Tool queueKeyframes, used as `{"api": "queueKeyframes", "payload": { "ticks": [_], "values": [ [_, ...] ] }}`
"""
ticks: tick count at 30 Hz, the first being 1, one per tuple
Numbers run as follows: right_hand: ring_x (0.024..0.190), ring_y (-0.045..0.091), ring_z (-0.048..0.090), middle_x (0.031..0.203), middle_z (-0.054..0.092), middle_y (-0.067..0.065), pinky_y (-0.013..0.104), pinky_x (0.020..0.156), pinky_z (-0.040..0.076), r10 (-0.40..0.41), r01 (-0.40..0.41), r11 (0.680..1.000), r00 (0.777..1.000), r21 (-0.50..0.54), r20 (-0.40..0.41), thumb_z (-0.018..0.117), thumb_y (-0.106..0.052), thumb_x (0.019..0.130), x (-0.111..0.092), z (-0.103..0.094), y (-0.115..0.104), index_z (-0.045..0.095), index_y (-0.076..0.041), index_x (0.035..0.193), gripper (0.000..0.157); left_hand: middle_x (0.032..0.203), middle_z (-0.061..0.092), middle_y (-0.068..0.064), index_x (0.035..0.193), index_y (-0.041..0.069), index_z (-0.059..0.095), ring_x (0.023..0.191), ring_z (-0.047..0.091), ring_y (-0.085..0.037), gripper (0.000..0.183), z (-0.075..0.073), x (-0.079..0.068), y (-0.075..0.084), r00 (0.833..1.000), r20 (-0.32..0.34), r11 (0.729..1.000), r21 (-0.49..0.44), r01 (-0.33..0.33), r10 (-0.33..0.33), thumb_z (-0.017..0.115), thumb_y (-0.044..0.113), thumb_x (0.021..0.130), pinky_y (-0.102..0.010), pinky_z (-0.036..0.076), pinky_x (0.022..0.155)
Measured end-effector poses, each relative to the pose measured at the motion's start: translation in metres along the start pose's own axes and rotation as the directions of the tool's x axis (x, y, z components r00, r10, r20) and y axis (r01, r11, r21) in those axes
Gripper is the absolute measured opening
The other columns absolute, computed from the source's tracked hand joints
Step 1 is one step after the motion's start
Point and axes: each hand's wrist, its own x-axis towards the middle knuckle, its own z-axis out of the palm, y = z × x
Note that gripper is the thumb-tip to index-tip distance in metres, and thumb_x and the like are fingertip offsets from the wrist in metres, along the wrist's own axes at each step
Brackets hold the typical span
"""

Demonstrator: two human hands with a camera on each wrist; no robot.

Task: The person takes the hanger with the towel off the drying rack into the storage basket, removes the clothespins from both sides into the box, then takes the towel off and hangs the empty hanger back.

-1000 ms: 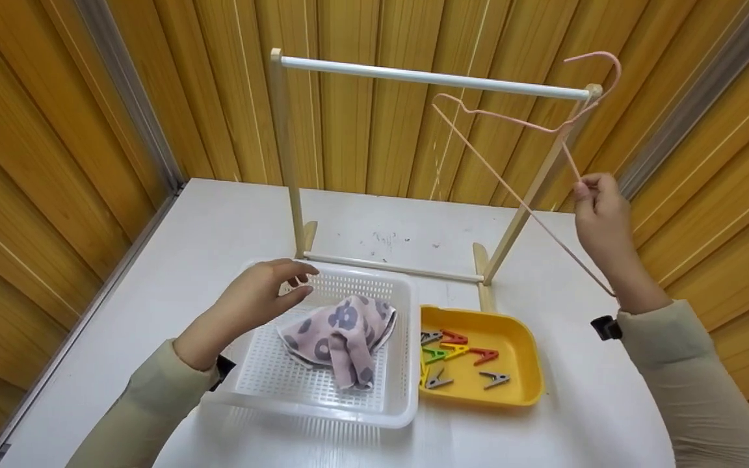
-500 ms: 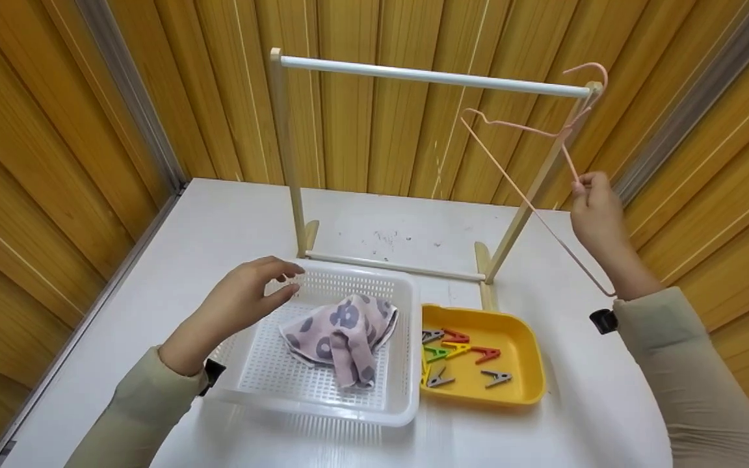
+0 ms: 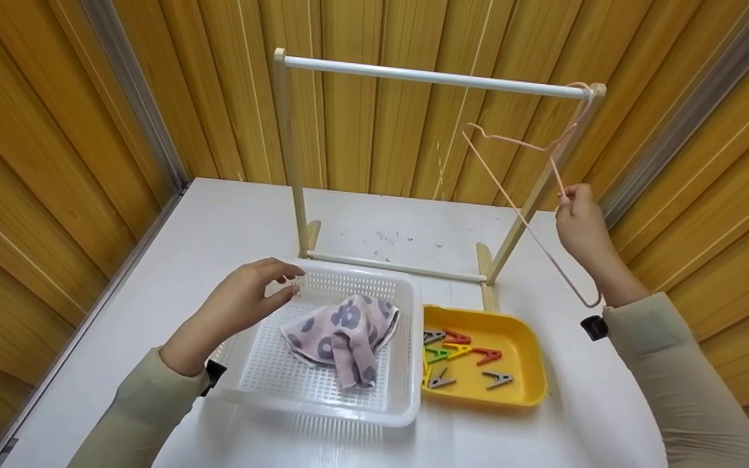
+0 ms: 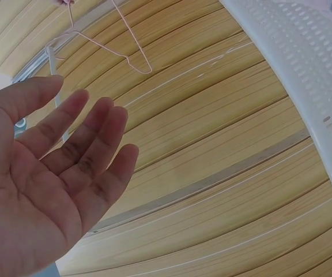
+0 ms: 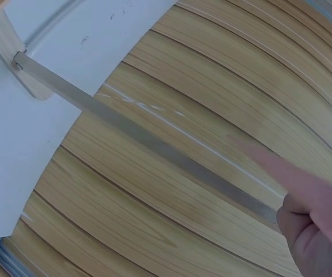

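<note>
My right hand (image 3: 581,221) pinches a pink wire clothes hanger (image 3: 511,140) by its right side, at the right of the head view. The hanger's hook lies over the right end of the rack's white top rail (image 3: 426,77). In the right wrist view the hanger (image 5: 293,176) is a blurred pink bar across the fingers. Above the left edge of a white perforated basket (image 3: 410,364) my left hand (image 3: 244,296) hovers with loosely bent fingers, holding nothing. Inside the basket a pink cloth with grey flowers (image 3: 345,331) lies crumpled.
Right of the basket stands a yellow tray (image 3: 524,364) holding several coloured clothespins (image 3: 459,351). The rack's wooden posts (image 3: 293,156) rise behind both containers from the white table (image 3: 121,312). Wood-panelled walls (image 3: 400,130) close in the back and sides.
The hanger has come down and left with my right hand, its hook going from above the rail to over its right end. My left hand has drawn back slightly to the left.
</note>
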Motion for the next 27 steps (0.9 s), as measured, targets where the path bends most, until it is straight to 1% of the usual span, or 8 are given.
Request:
{"api": "queueKeyframes", "payload": {
  "ticks": [3,5,7,10,12,16,23,27],
  "values": [
    [0.077,0.018,0.044,0.098,0.051,0.019,0.023,0.062,0.036,0.017,-0.017,1.000,1.000,0.014,-0.002,0.029,-0.008,0.107,-0.001,0.002,0.001,0.038,0.016,0.131,0.035,0.118,0.074,-0.015,0.121,0.003,0.071,0.104,0.069,-0.034,0.025,0.001,0.000,0.000,1.000,0.011,1.000,-0.003,-0.004,0.004,0.067,0.010,0.097,-0.054,0.058,0.093],
    [0.070,0.015,0.044,0.095,0.048,0.016,0.022,0.057,0.038,0.038,-0.039,0.999,0.999,0.038,0.011,0.027,-0.008,0.106,0.000,0.004,0.002,0.036,0.015,0.131,0.035,0.118,0.074,-0.015,0.121,0.002,0.070,0.104,0.069,-0.035,0.026,0.002,0.000,-0.001,1.000,0.014,1.000,-0.003,-0.011,0.011,0.068,0.010,0.096,-0.054,0.057,0.093],
    [0.064,0.011,0.042,0.094,0.045,0.013,0.020,0.052,0.039,0.067,-0.069,0.994,0.997,0.081,0.035,0.026,-0.009,0.106,0.000,0.005,0.002,0.034,0.014,0.133,0.036,0.117,0.074,-0.015,0.121,0.002,0.071,0.104,0.069,-0.035,0.026,0.003,0.000,-0.002,1.000,0.017,1.000,-0.002,-0.018,0.018,0.068,0.009,0.096,-0.054,0.057,0.093],
    [0.056,0.006,0.039,0.092,0.041,0.009,0.019,0.046,0.041,0.100,-0.114,0.981,0.991,0.160,0.090,0.023,-0.012,0.107,0.002,0.006,0.003,0.029,0.011,0.134,0.036,0.116,0.075,-0.016,0.120,0.001,0.071,0.103,0.069,-0.035,0.026,0.003,0.003,-0.002,0.999,0.017,0.999,-0.003,-0.033,0.034,0.068,0.008,0.096,-0.053,0.057,0.091],
    [0.055,0.005,0.039,0.089,0.041,0.008,0.019,0.045,0.043,0.110,-0.129,0.972,0.989,0.196,0.104,0.022,-0.013,0.107,0.003,0.007,0.002,0.027,0.010,0.134,0.035,0.115,0.075,-0.016,0.119,0.001,0.071,0.101,0.069,-0.034,0.024,0.003,0.006,-0.001,0.998,0.017,0.998,-0.002,-0.058,0.058,0.067,0.008,0.096,-0.052,0.058,0.090],
    [0.056,0.005,0.039,0.085,0.040,0.006,0.019,0.046,0.050,0.118,-0.142,0.963,0.987,0.228,0.112,0.023,-0.014,0.109,0.006,0.007,0.002,0.025,0.007,0.133,0.032,0.113,0.075,-0.015,0.118,0.001,0.071,0.100,0.070,-0.034,0.023,0.003,0.012,0.000,0.995,0.020,0.995,0.002,-0.098,0.098,0.067,0.008,0.096,-0.051,0.058,0.087],
    [0.062,0.005,0.041,0.088,0.039,0.006,0.020,0.055,0.058,0.141,-0.180,0.950,0.977,0.255,0.163,0.022,-0.018,0.111,0.009,0.012,0.005,0.021,0.002,0.135,0.031,0.113,0.075,-0.016,0.118,0.001,0.071,0.100,0.071,-0.033,0.023,0.007,0.014,0.000,0.994,0.037,0.994,0.008,-0.105,0.104,0.067,0.008,0.096,-0.051,0.058,0.088],
    [0.062,0.004,0.043,0.088,0.040,0.004,0.018,0.058,0.059,0.129,-0.168,0.949,0.979,0.266,0.160,0.025,-0.016,0.111,0.009,0.012,0.007,0.021,0.005,0.138,0.034,0.113,0.075,-0.017,0.118,0.000,0.071,0.100,0.071,-0.034,0.023,0.010,0.017,-0.001,0.991,0.054,0.992,0.006,-0.122,0.122,0.066,0.008,0.097,-0.051,0.059,0.088]
  ]
}}
